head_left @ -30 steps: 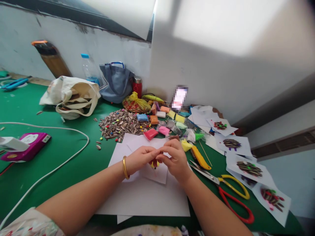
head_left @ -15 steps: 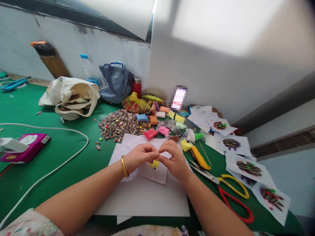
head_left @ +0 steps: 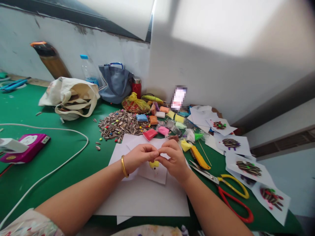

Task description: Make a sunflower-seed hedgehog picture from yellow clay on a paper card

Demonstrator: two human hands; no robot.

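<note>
My left hand [head_left: 145,156], with a gold bangle at the wrist, and my right hand [head_left: 173,157] meet fingertip to fingertip. Both are closed in a pinch; whatever they hold between the tips is too small or too hidden to make out. Just below them lies a small white paper card [head_left: 159,177] bearing a yellow clay shape [head_left: 154,164] with a dark eye-like dot, its upper part covered by my fingers. Beneath the card are larger white sheets [head_left: 145,200] on the green table.
A heap of striped sunflower seeds [head_left: 120,124] mixed with coloured beads lies behind the sheets, beside clay packets [head_left: 163,130]. To the right are scissors [head_left: 219,180], a yellow utility knife [head_left: 200,158] and seed-decorated cards [head_left: 248,167]. A white cable [head_left: 56,170] curves at left.
The fingers of my right hand have shifted slightly against those of my left. The card and the surrounding things stay where they were.
</note>
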